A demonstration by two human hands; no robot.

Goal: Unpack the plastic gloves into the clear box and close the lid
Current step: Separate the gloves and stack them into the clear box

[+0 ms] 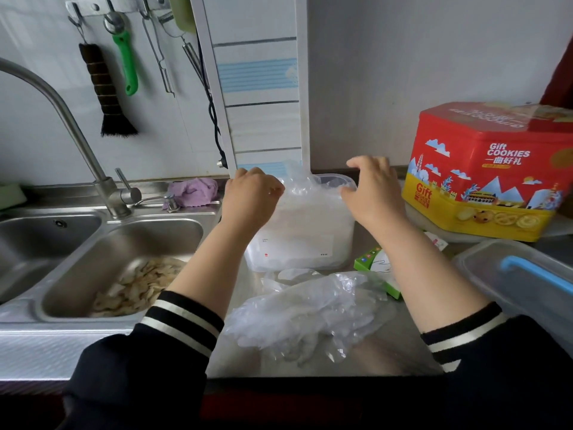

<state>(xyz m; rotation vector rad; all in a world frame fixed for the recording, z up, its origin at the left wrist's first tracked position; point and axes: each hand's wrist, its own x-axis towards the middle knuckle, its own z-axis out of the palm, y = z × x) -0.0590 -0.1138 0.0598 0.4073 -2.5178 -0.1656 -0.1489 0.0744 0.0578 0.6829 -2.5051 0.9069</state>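
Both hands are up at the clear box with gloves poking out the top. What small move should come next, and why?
Probably press the plastic gloves sticking up above the clear box down inside with the left hand. They rise above the rim beside the right hand, so no lid could seat yet.

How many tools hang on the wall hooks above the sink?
4: a dark brush at the left, a green-handled opener beside it, a metal wire tool, then a peeler rightmost. More may hide beyond the frame.
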